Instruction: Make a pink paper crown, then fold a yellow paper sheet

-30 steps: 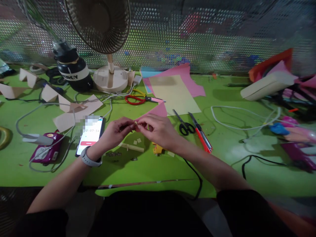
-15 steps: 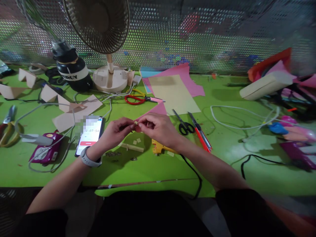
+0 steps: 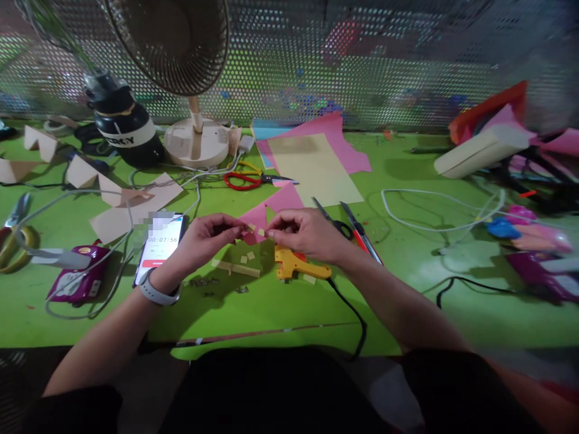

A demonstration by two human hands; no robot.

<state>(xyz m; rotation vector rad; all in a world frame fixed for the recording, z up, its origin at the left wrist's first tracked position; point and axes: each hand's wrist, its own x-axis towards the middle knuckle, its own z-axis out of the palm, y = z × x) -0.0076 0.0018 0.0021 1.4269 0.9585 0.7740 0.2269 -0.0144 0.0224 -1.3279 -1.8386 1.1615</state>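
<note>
Paper bits (image 3: 261, 232) look small and pale yellow.

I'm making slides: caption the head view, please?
Left hand and right hand, fingertips at small yellow pieces, by pink paper and a glue gun.

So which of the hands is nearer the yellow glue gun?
Right: the right hand is close by the glue gun; the left hand is farther off, to the left.
</note>
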